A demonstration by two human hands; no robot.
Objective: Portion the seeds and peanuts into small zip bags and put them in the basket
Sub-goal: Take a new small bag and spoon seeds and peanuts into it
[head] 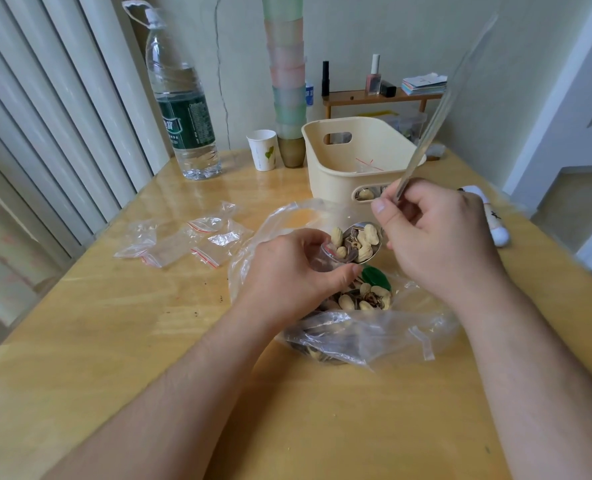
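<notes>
Steel spoon heaped with knobbly peanuts.

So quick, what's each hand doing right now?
Left hand: pinching a small zip bag open.
Right hand: gripping the spoon, loaded with peanuts and seeds.

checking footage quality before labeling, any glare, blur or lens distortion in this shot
Head view: wide-angle distortion bends the spoon handle and room edges; window glare streaks the table near the water bottle; the empty zip bags glint; the right hand, left hand and peanuts are sharp; shadows are soft.
</notes>
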